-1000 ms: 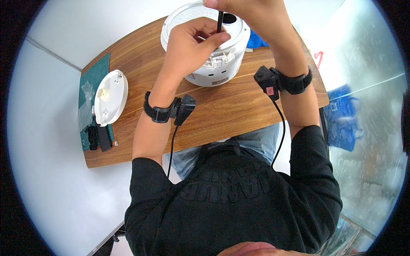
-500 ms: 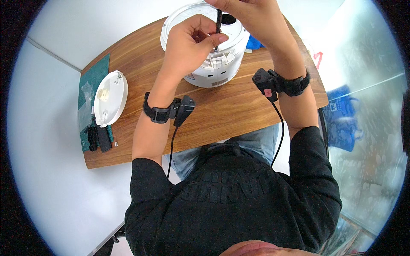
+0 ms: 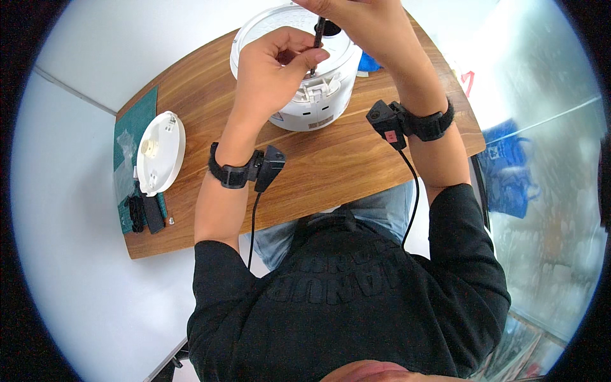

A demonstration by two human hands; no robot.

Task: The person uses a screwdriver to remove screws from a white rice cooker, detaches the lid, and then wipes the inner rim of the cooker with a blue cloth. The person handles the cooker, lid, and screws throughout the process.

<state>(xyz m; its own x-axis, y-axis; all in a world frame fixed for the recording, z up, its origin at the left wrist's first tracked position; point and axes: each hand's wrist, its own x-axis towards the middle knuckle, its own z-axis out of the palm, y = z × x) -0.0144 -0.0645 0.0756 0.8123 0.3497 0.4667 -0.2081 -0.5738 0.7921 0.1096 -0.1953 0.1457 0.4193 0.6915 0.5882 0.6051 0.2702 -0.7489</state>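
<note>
Two hands worked over a white round cooker (image 3: 299, 70) standing at the far edge of the wooden bench (image 3: 331, 165). The right hand (image 3: 363, 19) had its grip clenched around a thin black screwdriver (image 3: 317, 35) held upright over the cooker's top; the left hand (image 3: 273, 67) pinched the shaft low down, fingers curled. What lay inside the cooker could not be seen. A white round lid (image 3: 160, 151) lay well apart on a green mat (image 3: 130, 130).
</note>
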